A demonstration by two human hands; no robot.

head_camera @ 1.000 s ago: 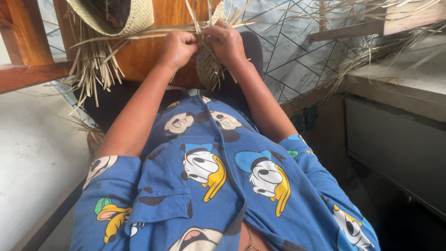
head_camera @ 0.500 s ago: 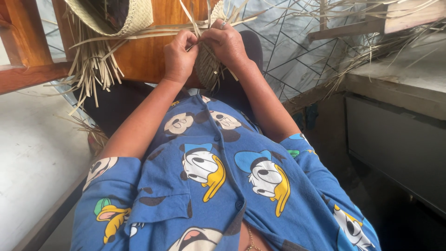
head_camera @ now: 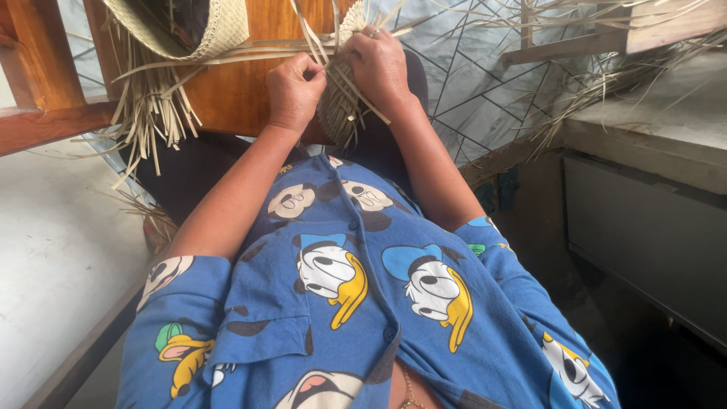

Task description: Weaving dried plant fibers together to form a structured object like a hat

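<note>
Woven palm piece (head_camera: 338, 102) sat between both hands. Left hand (head_camera: 294, 89) pinched a strip (head_camera: 312, 39); right hand (head_camera: 379, 64) clasped its top edge.

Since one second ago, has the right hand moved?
Yes. The right hand has shifted slightly up and right, judged against the wooden panel, while gripping the woven piece.

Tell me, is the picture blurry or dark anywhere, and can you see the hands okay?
Head view: soft, even daylight, no harsh glare. The left hand and right hand look fairly sharp on the woven straw piece. The bottom right corner under the grey ledge sinks into deep shadow. The edges look stretched by the wide lens, like the blue cartoon shirt.
</note>
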